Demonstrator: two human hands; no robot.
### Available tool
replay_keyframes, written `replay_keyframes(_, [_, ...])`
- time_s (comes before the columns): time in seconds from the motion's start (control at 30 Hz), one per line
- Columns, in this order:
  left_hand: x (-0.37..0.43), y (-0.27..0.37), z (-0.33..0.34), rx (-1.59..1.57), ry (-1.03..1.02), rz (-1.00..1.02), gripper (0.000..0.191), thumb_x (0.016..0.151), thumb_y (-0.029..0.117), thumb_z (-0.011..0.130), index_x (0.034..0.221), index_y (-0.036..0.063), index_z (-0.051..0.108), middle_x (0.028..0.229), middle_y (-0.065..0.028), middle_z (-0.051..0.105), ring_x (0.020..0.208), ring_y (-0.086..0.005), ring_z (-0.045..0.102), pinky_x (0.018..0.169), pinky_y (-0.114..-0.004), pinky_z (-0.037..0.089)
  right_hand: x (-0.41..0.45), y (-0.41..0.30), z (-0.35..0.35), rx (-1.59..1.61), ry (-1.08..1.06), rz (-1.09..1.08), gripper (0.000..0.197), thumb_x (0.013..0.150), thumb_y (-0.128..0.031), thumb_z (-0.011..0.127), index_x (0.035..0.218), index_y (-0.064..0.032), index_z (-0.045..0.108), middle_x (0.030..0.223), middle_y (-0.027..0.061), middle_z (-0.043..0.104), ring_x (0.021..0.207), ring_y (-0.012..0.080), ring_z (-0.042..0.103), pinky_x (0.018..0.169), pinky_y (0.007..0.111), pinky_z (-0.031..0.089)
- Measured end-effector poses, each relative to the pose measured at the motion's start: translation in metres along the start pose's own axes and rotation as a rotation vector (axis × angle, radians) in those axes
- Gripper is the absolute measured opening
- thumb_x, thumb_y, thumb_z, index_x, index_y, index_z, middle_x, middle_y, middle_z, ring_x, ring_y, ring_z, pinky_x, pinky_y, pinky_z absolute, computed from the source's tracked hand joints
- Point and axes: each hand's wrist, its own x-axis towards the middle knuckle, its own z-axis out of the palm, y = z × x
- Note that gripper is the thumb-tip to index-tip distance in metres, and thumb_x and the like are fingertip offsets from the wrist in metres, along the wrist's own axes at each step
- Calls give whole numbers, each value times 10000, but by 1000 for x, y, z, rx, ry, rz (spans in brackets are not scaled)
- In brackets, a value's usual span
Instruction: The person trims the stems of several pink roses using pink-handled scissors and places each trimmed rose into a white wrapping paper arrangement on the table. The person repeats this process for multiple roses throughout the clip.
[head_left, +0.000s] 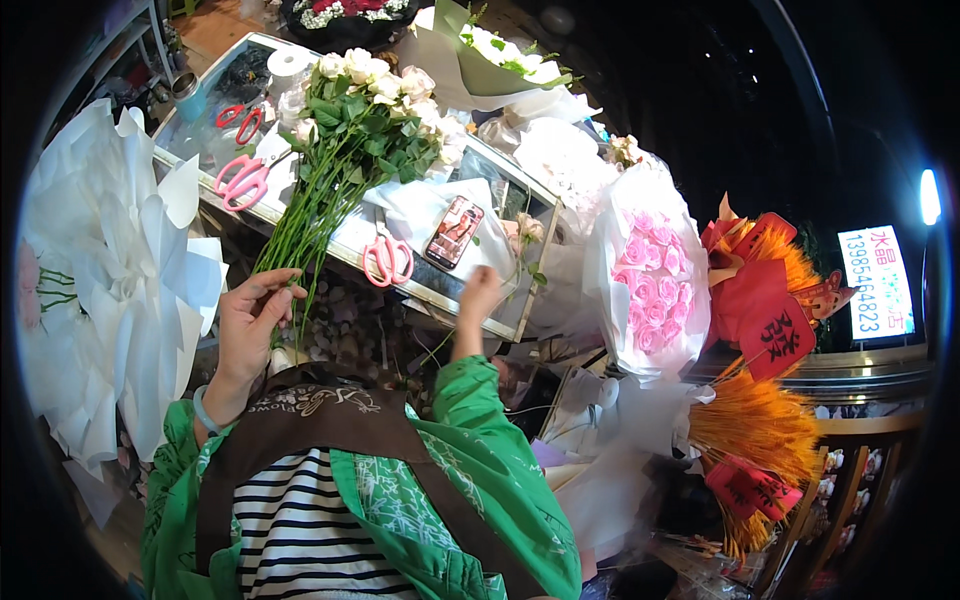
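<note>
My left hand (259, 307) grips the lower stems of a bunch of pale pink and cream roses (367, 135), whose heads lie on the worktable (341, 247). At the table's near edge, my right hand (478, 292) is closed around the stem of a single pale rose (529, 227); its stem end shows below the fist. Between my hands lie pink-handled scissors (388, 259), blades partly hidden. A smartphone (454, 232) with a lit screen rests on white paper just beyond my right hand.
Left of the bunch are pink scissors (244, 180), red-handled scissors (240, 122) and a blue cup (189, 101). White wrapping paper (135, 285) stands at far left. To the right are a wrapped pink rose bouquet (651, 285) and orange dried stalks (757, 427). A wrapped white bouquet (502, 56) lies behind.
</note>
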Motion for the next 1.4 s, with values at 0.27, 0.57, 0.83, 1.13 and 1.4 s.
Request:
replay_keyframes(0.27, [2,-6,12,-35,-70,-96,192,818,12,593,1009,-6,605,847,-31,633,704,-42,528,634,-173,419,71,114,6,206,76,418,224,750,-135,674,747,83,619,618,116,601,471,181,543,466,317,437])
replay_keyframes(0.57, [-1,-9,10,-44,-95,-163,215,837,73,585,1029,-18,621,787,-44,635,649,-45,504,602,-175,411,83,88,-14,769,-101,866,88,794,-57,620,744,8,588,642,60,564,468,106,447,367,254,293])
replay_keyframes(0.83, [11,-15,26,-35,-156,-173,199,846,64,572,1016,-31,611,804,-57,634,708,-68,556,640,-183,444,49,27,-66,1117,-92,698,72,829,-91,604,795,-49,557,711,36,580,527,67,447,433,203,343])
replay_keyframes(1.13, [50,-45,91,-237,-62,-39,218,874,60,543,1038,-81,569,901,-106,651,828,-120,616,733,-228,487,-38,-130,-66,1327,-378,299,77,847,-33,574,921,-12,579,774,46,588,579,76,480,494,194,373])
replay_keyframes(1.4, [43,-42,79,-315,62,-32,186,893,74,519,1008,-61,574,907,-72,647,776,-81,581,698,-207,468,-83,-186,-42,1202,-524,97,126,857,-39,575,972,13,577,852,22,599,722,69,527,634,195,413])
